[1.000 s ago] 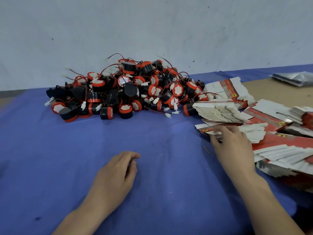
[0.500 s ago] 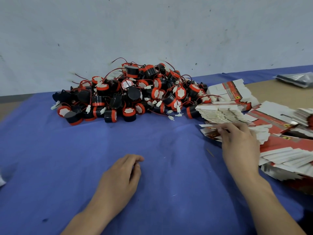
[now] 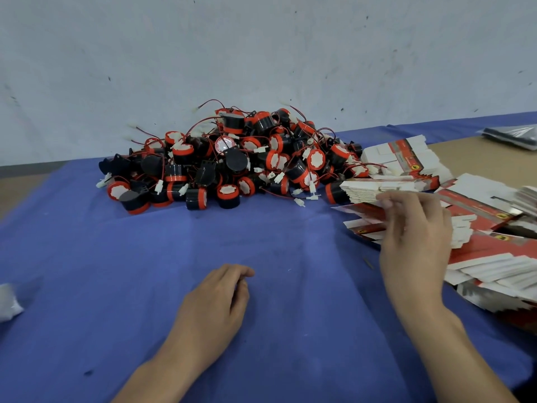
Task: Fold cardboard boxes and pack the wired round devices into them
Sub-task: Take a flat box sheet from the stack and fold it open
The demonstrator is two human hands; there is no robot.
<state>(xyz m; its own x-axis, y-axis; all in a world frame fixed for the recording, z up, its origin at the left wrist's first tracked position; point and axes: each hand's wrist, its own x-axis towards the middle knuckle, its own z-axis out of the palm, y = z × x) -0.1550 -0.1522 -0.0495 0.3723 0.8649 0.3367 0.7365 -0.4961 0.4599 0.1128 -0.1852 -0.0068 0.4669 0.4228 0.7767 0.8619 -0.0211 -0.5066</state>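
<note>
A big heap of round black-and-red wired devices [image 3: 232,164] with white plugs lies at the back of the blue cloth. Flat red-and-white cardboard boxes [image 3: 482,207] are stacked and fanned out at the right. My right hand [image 3: 412,242] reaches onto the nearest stack, and its fingertips pinch the edge of one flat box [image 3: 360,209], which is slightly raised. My left hand [image 3: 215,303] rests palm down on the cloth in the near middle, with loosely curled fingers and nothing in it.
The blue cloth [image 3: 116,271] covers most of the table, with bare brown tabletop [image 3: 479,158] at the far right. A grey plastic bag [image 3: 514,135] lies at the back right. Something white [image 3: 8,301] sits at the left edge. A pale wall stands right behind the heap.
My right hand has slid further onto the box stack and lifted, its fingers now curled on one flat box. The left hand has stayed in place. The view has tilted slightly.
</note>
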